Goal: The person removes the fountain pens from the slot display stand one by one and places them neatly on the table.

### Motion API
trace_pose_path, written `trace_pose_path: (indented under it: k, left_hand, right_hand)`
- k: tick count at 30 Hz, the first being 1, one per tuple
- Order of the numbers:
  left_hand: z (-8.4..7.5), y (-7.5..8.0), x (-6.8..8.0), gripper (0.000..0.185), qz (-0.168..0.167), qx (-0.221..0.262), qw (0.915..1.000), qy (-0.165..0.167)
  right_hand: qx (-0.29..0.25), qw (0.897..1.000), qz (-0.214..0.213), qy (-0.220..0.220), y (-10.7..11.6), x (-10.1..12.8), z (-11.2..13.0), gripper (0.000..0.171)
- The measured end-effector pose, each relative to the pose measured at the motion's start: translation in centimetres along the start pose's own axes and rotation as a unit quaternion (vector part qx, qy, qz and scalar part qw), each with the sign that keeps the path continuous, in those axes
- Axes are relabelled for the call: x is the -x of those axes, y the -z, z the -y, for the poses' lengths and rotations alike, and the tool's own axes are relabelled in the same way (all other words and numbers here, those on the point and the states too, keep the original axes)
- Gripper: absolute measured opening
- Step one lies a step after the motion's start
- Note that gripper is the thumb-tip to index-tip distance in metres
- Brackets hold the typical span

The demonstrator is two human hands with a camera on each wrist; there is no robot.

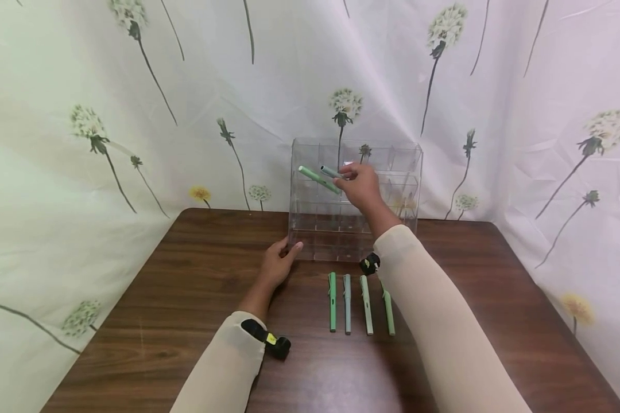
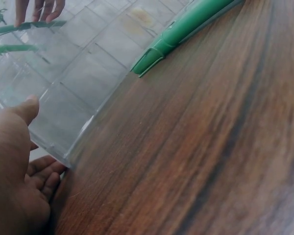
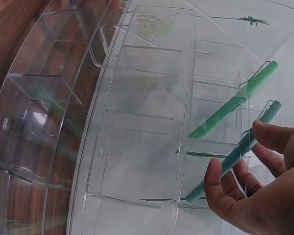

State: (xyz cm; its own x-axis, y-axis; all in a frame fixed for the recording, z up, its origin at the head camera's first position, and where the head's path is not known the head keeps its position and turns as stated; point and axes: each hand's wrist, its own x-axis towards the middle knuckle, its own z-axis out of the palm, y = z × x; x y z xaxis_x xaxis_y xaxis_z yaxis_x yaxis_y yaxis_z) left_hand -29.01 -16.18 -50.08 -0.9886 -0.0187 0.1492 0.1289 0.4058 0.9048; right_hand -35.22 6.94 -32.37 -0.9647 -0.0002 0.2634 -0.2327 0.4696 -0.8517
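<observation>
Dandelion-print curtain (image 1: 134, 115) backs a dark wood bench (image 1: 186, 321). Clear acrylic organizer (image 1: 310, 229) stands at the far edge of the bench, tiered compartments facing the person.

Right hand (image 1: 363, 186) is raised at the organizer's upper tier, grip pinched on a teal pen (image 1: 332, 171): thumb under, fingertips (image 3: 264, 134) over the barrel, clip end pointing away from the palm. Pen is at the mouth of an upper compartment; can't tell if it touches the divider. A light green pen (image 1: 317, 179) already lies tilted in the neighbouring upper compartment, just beside the held one.

Left hand (image 1: 278, 265) rests on the bench at the organizer's lower left corner, thumb (image 2: 27, 108) against the front wall, fingers loosely curled at the side wall. Grip is relaxed, holding nothing.

Four more pens (image 1: 360, 303) lie side by side on the bench in front of the organizer, between the forearms, roughly parallel, in shades of green. Wrist cameras are strapped on both cream sleeves (image 1: 439, 321).
</observation>
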Motion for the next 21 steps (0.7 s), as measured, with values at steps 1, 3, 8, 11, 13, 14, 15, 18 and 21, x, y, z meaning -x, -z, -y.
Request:
trace_pose_path:
  k: [1,3,8,11,13,14,15,18,21]
  left_hand:
    - [0.01,0.00,0.03,0.065,0.000,0.000,1.0000,0.001]
    - [0.02,-0.02,0.07,0.064,-0.001,0.000,1.0000,0.002]
    - [0.00,0.01,0.07,0.063,-0.003,0.000,1.0000,0.006]
    - [-0.01,0.01,0.11,0.063,-0.001,0.001,0.9999,0.011]
    - [0.04,-0.01,0.12,0.064,-0.001,0.000,0.9999,0.011]
    - [0.07,-0.02,0.11,0.064,-0.001,-0.001,0.9999,0.011]
    - [0.08,-0.03,0.09,0.063,-0.001,0.000,1.0000,0.009]
    - [0.12,-0.03,0.05,0.062,-0.001,0.003,1.0000,0.004]
    - [0.15,0.01,0.02,0.061,0.000,0.007,1.0000,0.000]
  right_hand:
    - [0.002,1.000,0.000,-0.001,-0.05,-0.03,-0.02,0.029]
    - [0.009,1.000,0.002,0.000,-0.14,-0.10,-0.04,0.027]
    - [0.021,1.000,0.003,0.001,-0.21,-0.27,0.00,0.025]
    - [0.017,1.000,0.009,-0.001,-0.08,-0.34,-0.04,0.025]
    - [0.005,1.000,0.013,-0.009,0.08,-0.35,-0.09,0.025]
    - [-0.005,1.000,0.014,-0.013,0.15,-0.34,-0.09,0.025]
    - [-0.015,1.000,0.015,-0.017,0.23,-0.34,-0.08,0.025]
    - [-0.042,0.999,0.011,-0.027,0.37,-0.34,0.05,0.024]
    - [-0.060,0.998,0.000,-0.028,0.45,-0.40,0.33,0.023]
